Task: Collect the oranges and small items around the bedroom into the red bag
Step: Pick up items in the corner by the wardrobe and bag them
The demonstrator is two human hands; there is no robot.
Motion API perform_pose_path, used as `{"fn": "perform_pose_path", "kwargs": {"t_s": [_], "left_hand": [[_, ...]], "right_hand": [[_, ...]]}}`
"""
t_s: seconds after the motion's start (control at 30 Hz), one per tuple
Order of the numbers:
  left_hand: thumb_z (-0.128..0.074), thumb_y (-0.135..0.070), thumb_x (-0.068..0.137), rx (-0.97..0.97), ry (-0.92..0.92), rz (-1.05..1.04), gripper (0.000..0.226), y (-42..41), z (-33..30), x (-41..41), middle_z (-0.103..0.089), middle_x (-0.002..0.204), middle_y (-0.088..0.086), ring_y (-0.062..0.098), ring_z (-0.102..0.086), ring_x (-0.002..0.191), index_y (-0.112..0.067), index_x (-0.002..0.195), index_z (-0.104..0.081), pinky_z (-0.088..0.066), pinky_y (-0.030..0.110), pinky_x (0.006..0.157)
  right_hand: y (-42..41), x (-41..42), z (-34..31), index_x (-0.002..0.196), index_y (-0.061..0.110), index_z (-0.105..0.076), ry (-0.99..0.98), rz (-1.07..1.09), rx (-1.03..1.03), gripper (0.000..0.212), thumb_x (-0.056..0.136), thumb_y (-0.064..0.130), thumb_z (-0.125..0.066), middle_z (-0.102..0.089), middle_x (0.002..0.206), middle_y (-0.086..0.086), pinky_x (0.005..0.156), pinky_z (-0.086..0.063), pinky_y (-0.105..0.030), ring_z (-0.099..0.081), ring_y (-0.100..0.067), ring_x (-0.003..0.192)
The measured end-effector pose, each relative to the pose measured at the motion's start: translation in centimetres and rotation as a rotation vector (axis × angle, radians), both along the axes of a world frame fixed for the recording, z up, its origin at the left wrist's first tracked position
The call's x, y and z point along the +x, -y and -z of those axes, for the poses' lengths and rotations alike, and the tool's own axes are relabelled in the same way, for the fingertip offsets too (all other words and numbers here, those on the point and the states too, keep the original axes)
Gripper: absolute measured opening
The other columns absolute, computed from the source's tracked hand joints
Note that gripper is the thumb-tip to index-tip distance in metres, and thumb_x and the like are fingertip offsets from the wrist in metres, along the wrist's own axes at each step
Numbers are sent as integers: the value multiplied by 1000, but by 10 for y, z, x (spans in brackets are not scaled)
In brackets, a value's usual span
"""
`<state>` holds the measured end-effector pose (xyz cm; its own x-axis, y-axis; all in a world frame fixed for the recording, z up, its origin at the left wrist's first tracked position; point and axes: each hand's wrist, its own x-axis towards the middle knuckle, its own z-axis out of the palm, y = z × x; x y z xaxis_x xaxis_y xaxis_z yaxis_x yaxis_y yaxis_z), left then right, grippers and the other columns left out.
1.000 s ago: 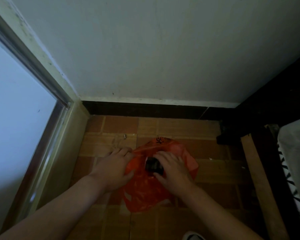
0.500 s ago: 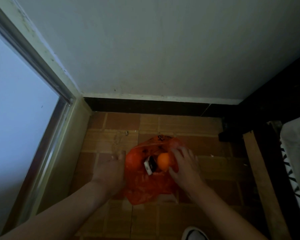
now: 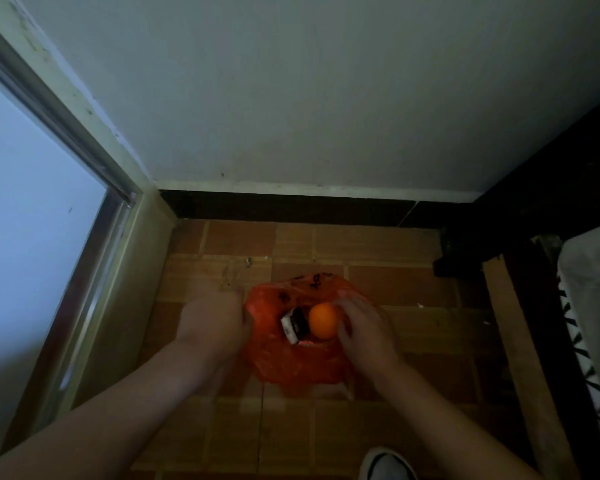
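Thin red plastic bag (image 3: 293, 362) lies on the tiled floor, its mouth edges pinched apart by left hand (image 3: 212, 323) and right hand (image 3: 364, 329). Round orange (image 3: 323, 320) and small black-and-white box (image 3: 295, 325) sit inside; a slipped edge might spill them.

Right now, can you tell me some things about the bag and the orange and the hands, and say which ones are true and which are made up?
1. The red bag lies on the tiled floor. True.
2. An orange shows in the bag's open mouth. True.
3. The orange sits left of the small black and white box. False: it sits right of the box.
4. The right hand is beside the orange, fingers near it. True.
5. The left hand is high in the air, away from the bag. False: it is down at the bag's left edge.
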<state>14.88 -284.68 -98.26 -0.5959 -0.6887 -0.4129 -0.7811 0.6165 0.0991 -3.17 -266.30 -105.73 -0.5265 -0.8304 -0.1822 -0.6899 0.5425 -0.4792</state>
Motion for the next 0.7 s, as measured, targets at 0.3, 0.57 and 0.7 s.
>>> {"fn": "perform_pose_path", "kwargs": {"t_s": [0.3, 0.57, 0.7], "left_hand": [[-53, -36, 104, -124, -465, -6, 8, 4, -37, -27, -54, 66, -13, 0, -40, 49, -30, 99, -55, -23, 18, 43], [-65, -30, 97, -40, -562, 60, 13, -7, -40, -51, -62, 90, -13, 14, -65, 80, -29, 110, -65, -33, 19, 55], [-68, -25, 95, 31, -514, 66, 18, -10, -30, -55, -64, 107, -9, 16, -64, 95, -30, 112, -67, -43, 26, 72]], "right_hand": [[20, -16, -53, 119, 14, -70, 52, 145, -524, 21, 100, 9, -62, -67, 113, 5, 89, -56, -29, -63, -6, 104], [23, -20, -57, 145, 35, -46, 130, 136, -208, 73, 81, 40, -81, -50, 133, 16, 95, -54, -30, -56, -6, 119], [10, -21, -43, 138, 27, -59, 153, 148, -193, 59, 84, 5, -68, -57, 128, 10, 98, -56, -36, -59, -12, 116]]}}
